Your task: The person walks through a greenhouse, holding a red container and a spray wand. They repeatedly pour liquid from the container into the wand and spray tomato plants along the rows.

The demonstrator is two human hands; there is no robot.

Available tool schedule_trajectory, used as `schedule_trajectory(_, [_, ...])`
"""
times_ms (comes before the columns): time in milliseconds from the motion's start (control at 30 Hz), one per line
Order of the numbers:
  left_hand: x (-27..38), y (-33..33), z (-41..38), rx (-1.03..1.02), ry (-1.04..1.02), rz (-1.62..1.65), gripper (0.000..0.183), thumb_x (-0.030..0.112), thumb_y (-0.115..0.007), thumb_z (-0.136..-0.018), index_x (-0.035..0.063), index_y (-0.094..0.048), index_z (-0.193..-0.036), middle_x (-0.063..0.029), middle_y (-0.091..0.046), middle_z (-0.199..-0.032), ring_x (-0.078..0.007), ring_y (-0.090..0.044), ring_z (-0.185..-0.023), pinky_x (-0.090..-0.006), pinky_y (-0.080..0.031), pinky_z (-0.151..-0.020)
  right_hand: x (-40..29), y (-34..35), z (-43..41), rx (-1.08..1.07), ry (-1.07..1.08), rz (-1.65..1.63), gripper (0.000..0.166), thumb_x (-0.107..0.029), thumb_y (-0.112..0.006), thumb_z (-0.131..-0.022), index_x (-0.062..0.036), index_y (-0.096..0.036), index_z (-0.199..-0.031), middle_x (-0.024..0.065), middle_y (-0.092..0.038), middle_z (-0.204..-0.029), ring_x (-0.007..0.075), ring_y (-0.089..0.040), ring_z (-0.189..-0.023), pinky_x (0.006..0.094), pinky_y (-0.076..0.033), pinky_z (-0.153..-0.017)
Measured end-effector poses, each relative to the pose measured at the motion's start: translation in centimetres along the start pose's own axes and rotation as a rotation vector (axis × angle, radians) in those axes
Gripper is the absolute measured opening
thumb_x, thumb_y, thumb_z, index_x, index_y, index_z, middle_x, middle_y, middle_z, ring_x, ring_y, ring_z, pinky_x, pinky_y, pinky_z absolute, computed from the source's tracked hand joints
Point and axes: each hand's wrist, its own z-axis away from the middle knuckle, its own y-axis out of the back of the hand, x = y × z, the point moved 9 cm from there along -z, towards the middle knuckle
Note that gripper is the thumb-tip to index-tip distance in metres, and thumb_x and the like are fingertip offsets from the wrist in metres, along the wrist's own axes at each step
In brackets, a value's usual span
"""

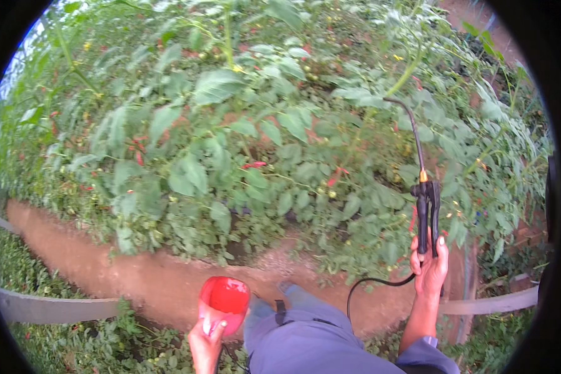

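Observation:
My left hand (202, 345) grips a red plastic cup or scoop (224, 299) by its near end, its mouth facing up. Glossy red shows inside; whether it holds liquid I cannot tell. Around the lower end of a sprayer's black trigger handle (422, 219) closes my right hand (431, 273). From a brass-coloured fitting (423, 176) runs the thin metal lance (417, 135), which bends left at its tip among the leaves. A black hose (371, 279) loops from the handle down towards my waist. Leafy tomato plants (219, 86) stand before me.
Red strips (254, 164) hang on several stems, with small green fruit among the leaves. A brown dirt path (168, 280) runs beneath my feet. Grey bands (56, 309) cross at left and right. More low plants (135, 346) grow on my near side.

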Motion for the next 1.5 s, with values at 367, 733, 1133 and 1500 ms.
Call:
schedule_trajectory(367, [2.4, 5.1, -1.1, 0.028, -0.16, -0.113, 0.017, 0.007, -0.072, -0.09, -0.0007, -0.075, -0.105, -0.002, -0.068, -0.079, -0.0095, -0.057, -0.071, -0.028, -0.048, -0.066, 7.9, -11.3, 3.6, -0.212, -0.169, -0.042, 0.044, -0.038, -0.053, -0.101, 0.0042, -0.059, -0.113, 0.012, -0.07, -0.087, 0.0083, -0.048, -0.05, 0.0226, -0.032, -0.041])
schedule_trajectory(733, [12.8, -5.8, -4.0, -0.301, -0.416, -0.207, 0.022, 0.011, -0.073, -0.091, -0.0027, -0.073, -0.108, 0.0017, -0.062, -0.076, -0.0075, -0.051, -0.069, -0.026, -0.044, -0.064, 9.1, 4.1, 4.8, 0.358, 0.02, 0.126, 0.039, -0.028, -0.051, -0.105, 0.0009, -0.063, -0.129, 0.0017, -0.062, -0.078, 0.0039, -0.047, -0.051, 0.021, -0.032, -0.042])
schedule_trajectory(1133, [23.9, -19.7, -3.9, -0.49, -0.536, -0.143, 0.036, 0.028, -0.082, -0.09, -0.0025, -0.067, -0.099, 0.0023, -0.056, -0.077, -0.0078, -0.046, -0.072, -0.026, -0.042, -0.065, 11.5, 7.6, -3.7, -0.047, -0.277, -0.285, 0.044, -0.041, -0.038, -0.106, -0.0024, -0.058, -0.094, 0.0055, -0.061, -0.072, 0.0068, -0.041, -0.043, 0.0215, -0.027, -0.035])
schedule_trajectory(1500, [20.7, -19.9, -3.9, -0.446, -0.455, -0.304, 0.04, 0.031, -0.084, -0.086, -0.0034, -0.066, -0.091, -0.0032, -0.062, -0.076, -0.0108, -0.052, -0.072, -0.029, -0.046, -0.068, 13.0, 9.3, -3.4, -0.056, -0.332, -0.335, 0.044, -0.037, -0.04, -0.106, 0.0004, -0.061, -0.094, 0.0039, -0.057, -0.069, 0.0068, -0.041, -0.043, 0.0226, -0.028, -0.036])
